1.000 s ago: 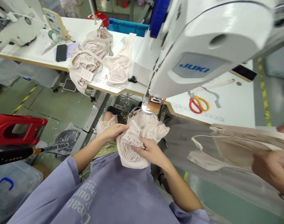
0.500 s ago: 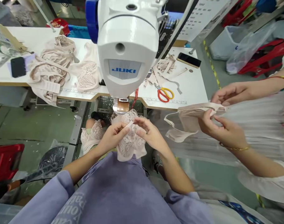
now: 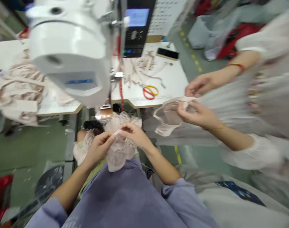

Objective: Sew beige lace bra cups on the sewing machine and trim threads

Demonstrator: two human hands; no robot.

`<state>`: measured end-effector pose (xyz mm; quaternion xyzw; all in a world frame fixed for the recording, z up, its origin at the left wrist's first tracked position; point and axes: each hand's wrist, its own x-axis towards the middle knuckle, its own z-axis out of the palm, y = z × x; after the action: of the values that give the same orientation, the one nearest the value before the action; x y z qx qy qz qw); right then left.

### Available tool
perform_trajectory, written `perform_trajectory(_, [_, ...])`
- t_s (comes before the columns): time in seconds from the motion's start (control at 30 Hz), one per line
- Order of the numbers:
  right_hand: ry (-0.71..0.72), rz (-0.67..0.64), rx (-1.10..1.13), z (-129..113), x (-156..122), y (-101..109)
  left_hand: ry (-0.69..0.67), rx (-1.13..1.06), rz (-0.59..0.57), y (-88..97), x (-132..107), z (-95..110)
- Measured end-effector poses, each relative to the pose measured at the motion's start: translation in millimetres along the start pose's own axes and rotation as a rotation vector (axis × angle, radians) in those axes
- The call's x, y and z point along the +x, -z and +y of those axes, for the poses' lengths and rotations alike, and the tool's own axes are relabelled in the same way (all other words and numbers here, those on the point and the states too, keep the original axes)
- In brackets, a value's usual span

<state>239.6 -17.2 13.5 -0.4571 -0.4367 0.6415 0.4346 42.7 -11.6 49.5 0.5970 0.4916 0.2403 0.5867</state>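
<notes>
My left hand (image 3: 99, 147) and my right hand (image 3: 133, 134) are both pinched on a pale pink lace garment (image 3: 119, 148) held over my lap, fingertips nearly touching at its top edge. The lace hangs down onto my purple shirt. Just above it is the foot of a white sewing machine (image 3: 70, 57). To the right, another person's two hands (image 3: 196, 104) hold a similar beige garment (image 3: 168, 117).
The white table (image 3: 173, 82) carries red and yellow scissors (image 3: 149, 91), cut strips of fabric and a dark phone (image 3: 168, 53). More beige garments (image 3: 18, 88) are piled at the left. A control panel with a lit screen (image 3: 136, 28) stands behind the machine.
The view has swung to the right and blurred. My hands stay pinched on the lace, moved slightly left in view. The other person's hands have come closer with their garment.
</notes>
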Motion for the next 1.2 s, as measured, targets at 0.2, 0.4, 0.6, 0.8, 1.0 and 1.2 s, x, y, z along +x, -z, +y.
perform_trajectory(0.2, [0.016,-0.101,0.052,-2,7,12,0.093,0.038,0.054,0.7,7,3])
perform_trajectory(0.4, [0.064,-0.119,0.12,0,4,14,0.13,0.031,0.065,-1.4,7,3])
perform_trajectory(0.6, [0.048,-0.134,0.159,-4,2,14,0.117,0.026,0.062,-1.6,9,1])
perform_trajectory(0.8, [0.059,-0.147,0.134,-3,1,14,0.119,0.031,0.046,-1.7,6,-3])
perform_trajectory(1.0, [0.084,-0.163,0.112,-4,-2,16,0.141,0.057,0.053,-3.3,6,3])
perform_trajectory(1.2, [0.092,-0.156,0.076,-11,-5,19,0.145,0.097,0.042,-2.0,6,2])
